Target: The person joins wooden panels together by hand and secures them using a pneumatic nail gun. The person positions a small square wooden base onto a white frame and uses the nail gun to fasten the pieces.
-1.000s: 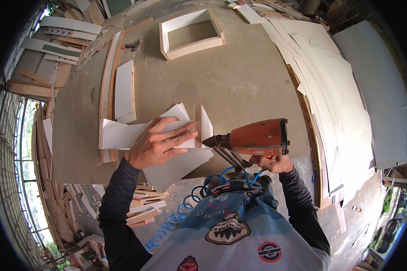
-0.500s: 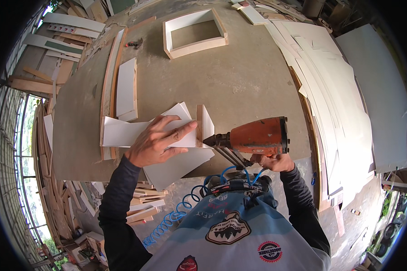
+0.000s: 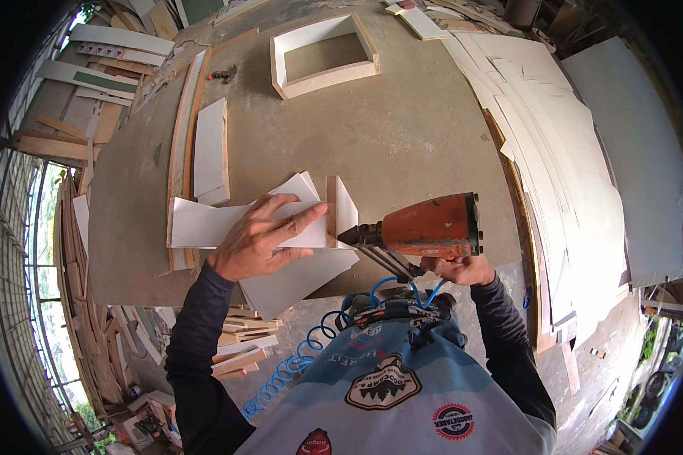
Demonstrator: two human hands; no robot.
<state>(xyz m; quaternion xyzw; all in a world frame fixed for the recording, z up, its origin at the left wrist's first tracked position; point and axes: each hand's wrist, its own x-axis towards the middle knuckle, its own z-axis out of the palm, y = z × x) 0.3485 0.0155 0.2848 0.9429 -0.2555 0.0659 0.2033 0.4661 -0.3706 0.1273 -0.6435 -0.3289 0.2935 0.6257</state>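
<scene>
My left hand (image 3: 262,236) steadies a white board (image 3: 197,225), fingers spread across it and thumb on the near side. At the board's right end stands a short upright piece with a bare wood edge (image 3: 332,191); my index fingertip reaches this corner. In my right hand (image 3: 463,271) is the handle of an orange nail gun (image 3: 425,227), its dark nose at the upright piece near that corner. Whether the nose touches is hard to tell. Loose white panels (image 3: 296,277) lie under and beside the board.
A rectangular white frame (image 3: 330,81) sits at the table's far side. Another white piece (image 3: 211,152) and long wooden strips (image 3: 184,129) lie at left, near a small dark tool (image 3: 222,75). White sheets (image 3: 554,174) are stacked at right. A coiled blue hose (image 3: 281,371) hangs near my body.
</scene>
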